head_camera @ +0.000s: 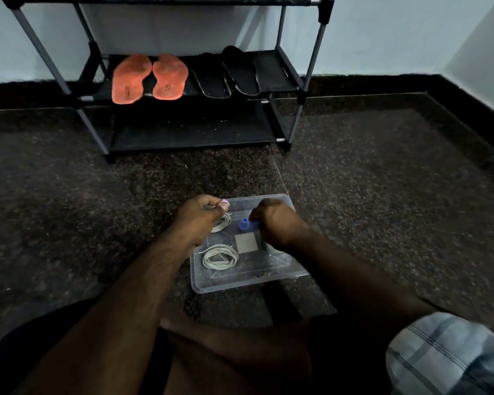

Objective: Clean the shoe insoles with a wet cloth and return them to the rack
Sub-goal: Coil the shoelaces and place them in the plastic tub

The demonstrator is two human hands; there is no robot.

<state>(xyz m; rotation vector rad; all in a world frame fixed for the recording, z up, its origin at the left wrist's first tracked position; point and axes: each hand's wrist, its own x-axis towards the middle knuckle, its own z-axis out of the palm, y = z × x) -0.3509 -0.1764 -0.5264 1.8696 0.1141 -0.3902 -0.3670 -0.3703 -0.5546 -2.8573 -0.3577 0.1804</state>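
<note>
Two orange insoles [131, 78] [169, 76] lie side by side on the middle shelf of the black shoe rack [280, 69]. Two black insoles [211, 79] [241, 71] lie to their right on the same shelf. On the floor in front of me is a clear plastic tray [240, 280] with a small grey square cloth [246, 243] in it. My left hand [201, 216] is curled over the tray's left side and pinches a white shoelace coil [223, 222]. My right hand [277, 223] grips a small blue bottle [243, 224], most of it hidden by the fingers.
A second coiled white shoelace [220, 257] lies at the tray's front left. The rack's lower shelf [191, 129] is bare. Dark speckled stone floor [382, 195] spreads all round, with walls behind and at the right. My crossed legs fill the foreground.
</note>
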